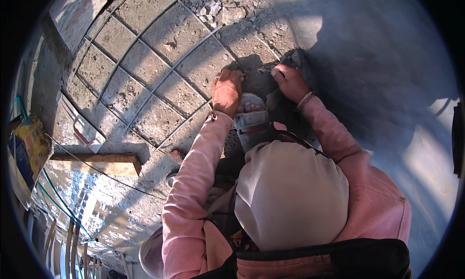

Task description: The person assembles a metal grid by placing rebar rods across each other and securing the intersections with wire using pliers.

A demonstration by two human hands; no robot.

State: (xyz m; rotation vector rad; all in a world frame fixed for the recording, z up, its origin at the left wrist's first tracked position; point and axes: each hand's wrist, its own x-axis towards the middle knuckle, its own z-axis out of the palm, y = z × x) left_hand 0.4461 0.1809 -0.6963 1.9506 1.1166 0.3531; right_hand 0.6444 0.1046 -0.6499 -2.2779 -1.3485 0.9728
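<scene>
Here I judge the thin tie wire (256, 70), pinched taut between my left hand (226, 92) and right hand (289, 81) over the rebar grid (145, 75), to be light, springy (sharp-ended too), best gripped near the crossing.

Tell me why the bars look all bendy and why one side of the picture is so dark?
In the head view, the fisheye lens bends the straight steel bars toward the round black rim; low sunlight lights the ground at left, while a big shadow covers the right side; the left hand and right hand sit at the shadow's edge, fairly sharp, without glare.
</scene>
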